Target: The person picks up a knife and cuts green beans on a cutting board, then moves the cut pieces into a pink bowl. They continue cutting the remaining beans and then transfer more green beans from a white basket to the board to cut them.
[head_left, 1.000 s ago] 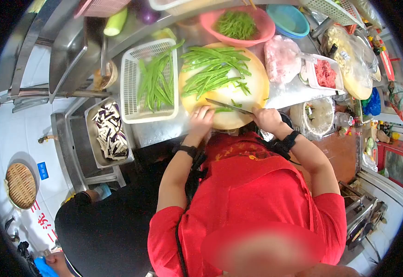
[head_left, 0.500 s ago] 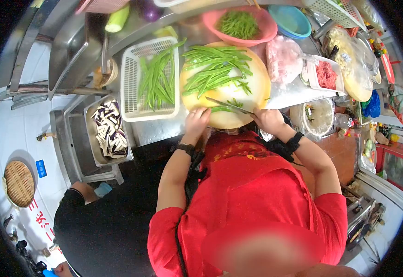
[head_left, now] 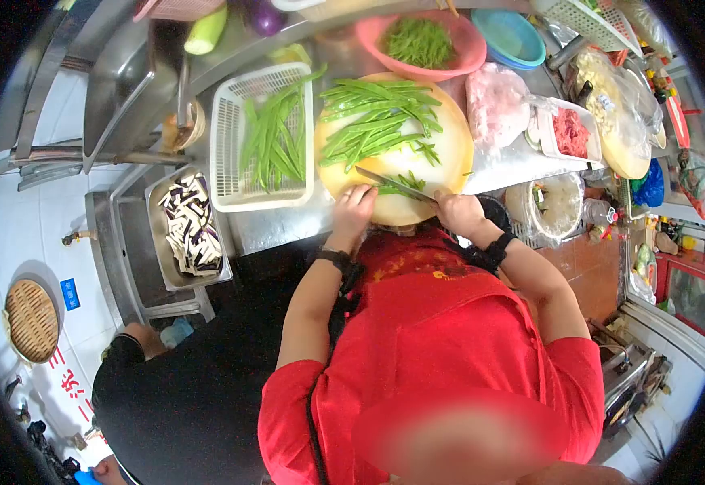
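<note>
a knife with a dark metal blade [head_left: 393, 183] lay in the right hand's [head_left: 459, 212] closed grip at the round yellow-white board's [head_left: 449, 153] five o'clock. the left hand [head_left: 354, 208], fingers bent together, touched the board's seven o'clock edge.

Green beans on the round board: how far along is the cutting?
Partway, it seems. Done: a few short pieces lie just beyond the knife. In hand: the right hand holds the knife, the left hand close by. Likely left: long beans on the board and more in the white basket.
</note>
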Demonstrator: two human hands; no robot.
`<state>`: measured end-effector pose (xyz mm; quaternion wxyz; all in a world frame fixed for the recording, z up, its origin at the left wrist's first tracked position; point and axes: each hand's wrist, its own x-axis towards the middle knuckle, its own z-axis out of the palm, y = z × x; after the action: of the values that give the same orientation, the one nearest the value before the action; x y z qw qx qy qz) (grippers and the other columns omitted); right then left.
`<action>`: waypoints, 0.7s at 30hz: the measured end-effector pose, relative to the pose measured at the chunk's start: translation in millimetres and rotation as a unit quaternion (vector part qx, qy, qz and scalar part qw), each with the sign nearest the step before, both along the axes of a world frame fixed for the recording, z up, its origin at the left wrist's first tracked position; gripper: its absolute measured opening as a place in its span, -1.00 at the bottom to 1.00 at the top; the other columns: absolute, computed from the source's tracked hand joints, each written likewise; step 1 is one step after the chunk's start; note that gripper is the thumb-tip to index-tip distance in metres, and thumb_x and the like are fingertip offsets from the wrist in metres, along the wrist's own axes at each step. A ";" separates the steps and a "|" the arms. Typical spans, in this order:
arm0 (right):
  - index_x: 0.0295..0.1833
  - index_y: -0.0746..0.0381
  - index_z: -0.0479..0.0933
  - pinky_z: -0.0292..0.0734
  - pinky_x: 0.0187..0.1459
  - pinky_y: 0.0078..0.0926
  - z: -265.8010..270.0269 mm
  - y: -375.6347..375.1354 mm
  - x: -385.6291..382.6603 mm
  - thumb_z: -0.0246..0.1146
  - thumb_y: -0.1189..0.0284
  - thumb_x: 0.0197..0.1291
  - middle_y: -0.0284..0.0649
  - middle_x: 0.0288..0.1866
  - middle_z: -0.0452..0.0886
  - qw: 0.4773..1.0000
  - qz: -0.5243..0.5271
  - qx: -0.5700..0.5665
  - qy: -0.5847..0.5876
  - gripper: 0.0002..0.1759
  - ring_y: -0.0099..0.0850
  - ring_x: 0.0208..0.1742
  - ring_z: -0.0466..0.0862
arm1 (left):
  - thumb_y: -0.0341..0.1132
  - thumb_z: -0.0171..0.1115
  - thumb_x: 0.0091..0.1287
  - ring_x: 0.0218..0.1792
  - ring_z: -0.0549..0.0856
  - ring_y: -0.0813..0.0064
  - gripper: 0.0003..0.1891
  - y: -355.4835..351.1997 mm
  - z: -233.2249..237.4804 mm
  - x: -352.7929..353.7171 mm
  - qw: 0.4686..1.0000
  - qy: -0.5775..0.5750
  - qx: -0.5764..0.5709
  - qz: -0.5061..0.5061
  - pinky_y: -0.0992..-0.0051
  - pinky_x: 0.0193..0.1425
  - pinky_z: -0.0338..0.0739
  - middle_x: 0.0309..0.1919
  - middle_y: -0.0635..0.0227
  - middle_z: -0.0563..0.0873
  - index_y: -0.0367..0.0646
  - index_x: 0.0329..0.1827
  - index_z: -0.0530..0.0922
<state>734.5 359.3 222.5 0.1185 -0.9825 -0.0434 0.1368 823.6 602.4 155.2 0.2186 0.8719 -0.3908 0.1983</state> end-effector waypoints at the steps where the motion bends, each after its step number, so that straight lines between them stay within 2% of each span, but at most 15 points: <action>1: -0.24 0.22 0.43 0.54 -0.47 -0.17 -0.1 1.0 3.5 0.00 0.19 0.29 -0.08 -0.55 0.61 1.000 -0.003 -0.013 0.010 -0.69 -0.16 -0.51 0.66 | -0.38 0.30 0.05 -0.26 0.61 0.35 -0.81 1.2 -3.7 0.4 1.000 0.009 -0.010 0.003 0.41 -0.15 0.52 -0.22 0.44 0.61 -0.04 -0.23 0.63; 6: -0.22 0.23 0.44 0.55 -0.43 -0.16 17.8 -8.4 -0.5 0.01 0.19 0.29 -0.09 -0.53 0.62 1.000 0.008 0.026 -0.015 -0.69 -0.12 -0.49 0.66 | -0.36 0.28 0.08 -0.19 0.59 0.29 -0.81 15.1 1.5 -8.1 0.998 0.037 -0.014 0.054 0.35 -0.08 0.49 -0.18 0.40 0.59 -0.05 -0.21 0.61; 9: -0.28 0.23 0.43 0.51 -0.54 -0.18 -6.5 4.4 -0.5 0.05 0.17 0.27 -0.09 -0.59 0.58 0.999 0.012 0.026 -0.031 -0.68 -0.13 -0.56 0.63 | -0.36 0.27 0.08 -0.19 0.58 0.29 -0.83 17.6 1.3 -11.6 0.997 0.057 -0.003 0.060 0.34 -0.07 0.48 -0.19 0.39 0.58 -0.07 -0.24 0.61; 13: -0.28 0.22 0.43 0.52 -0.52 -0.19 -12.4 0.5 5.7 0.03 0.16 0.28 -0.07 -0.56 0.60 0.999 0.022 0.011 -0.037 -0.68 -0.13 -0.54 0.64 | -0.39 0.27 0.04 -0.20 0.58 0.31 -0.83 17.3 -0.4 -5.5 0.997 0.051 0.017 0.053 0.35 -0.09 0.49 -0.20 0.40 0.59 -0.08 -0.27 0.62; 14: -0.24 0.21 0.47 0.55 -0.47 -0.21 3.1 -2.7 6.8 0.03 0.20 0.27 -0.08 -0.54 0.62 1.000 0.024 0.012 -0.012 -0.71 -0.14 -0.51 0.66 | -0.39 0.27 0.03 -0.19 0.59 0.32 -0.84 16.7 -0.1 -5.2 0.998 0.047 0.016 0.049 0.35 -0.10 0.49 -0.20 0.41 0.59 -0.08 -0.28 0.62; 17: -0.22 0.20 0.47 0.54 -0.48 -0.20 12.9 -7.3 1.1 0.02 0.20 0.28 -0.08 -0.54 0.62 0.999 0.025 0.021 -0.029 -0.71 -0.15 -0.51 0.66 | -0.40 0.27 0.03 -0.17 0.59 0.32 -0.84 11.4 -1.6 -3.9 0.998 0.038 0.002 0.047 0.37 -0.10 0.49 -0.20 0.42 0.61 -0.07 -0.29 0.62; 21: -0.21 0.21 0.46 0.55 -0.47 -0.20 -8.8 5.5 6.4 0.02 0.19 0.28 -0.09 -0.53 0.62 1.000 0.022 -0.011 0.020 -0.70 -0.16 -0.50 0.66 | -0.41 0.18 0.03 -0.20 0.58 0.33 -0.82 6.5 1.4 -1.0 0.999 0.029 -0.015 0.039 0.37 -0.13 0.48 -0.18 0.44 0.60 -0.05 -0.28 0.62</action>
<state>740.9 364.8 213.8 0.1059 -0.9796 -0.0607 0.1596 822.6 608.9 156.6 0.2347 0.8884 -0.3473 0.1870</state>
